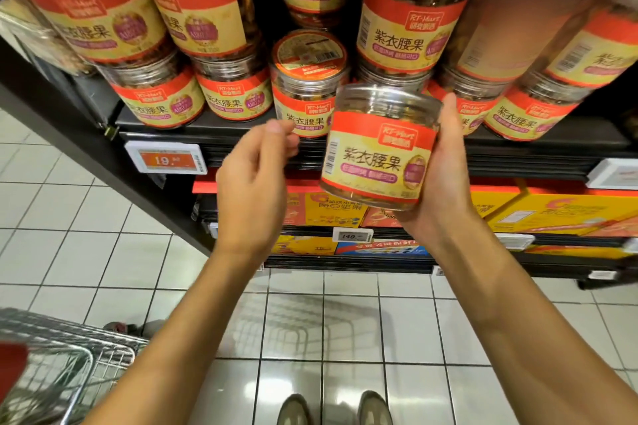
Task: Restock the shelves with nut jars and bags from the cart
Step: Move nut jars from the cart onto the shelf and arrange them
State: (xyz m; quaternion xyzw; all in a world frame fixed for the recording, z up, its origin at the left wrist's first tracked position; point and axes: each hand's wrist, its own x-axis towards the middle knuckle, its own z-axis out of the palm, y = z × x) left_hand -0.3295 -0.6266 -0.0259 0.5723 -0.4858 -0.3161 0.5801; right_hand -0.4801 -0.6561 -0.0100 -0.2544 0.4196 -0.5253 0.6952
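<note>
Grips a jar [379, 148] in the right hand [445, 179], thumb up along the jar's right side, palm cupped round its lower right, other fingers hidden behind it. Holds it nearly upright with a slight tilt, clear lid on top, red-and-yellow label toward the camera. Jar in the air just in front of the shelf [207, 134] edge, touching nothing but that hand. Left hand [255, 179] just beside the jar on its left, apart from it, fingers loosely curled toward the thumb, nothing in them. On the shelf behind: stocked jars [411, 28] with the same label, stacked 2 high on both sides. At centre, just behind and left of the held one, a single jar [308, 79] with its round lid sticker showing; further back above it, 1 more of the same. Clipped to the shelf edge at left, an orange price tag [165, 159] reading 19.80. On the lower shelves, yellow boxes [559, 210] and a small tag [352, 236] reading 149. Bottom left corner: wire cart [69, 355], red part at its near edge, contents too blurred to tell. Underfoot, white tiled floor [86, 252] and 2 shoes [297, 409] at the bottom edge.
</note>
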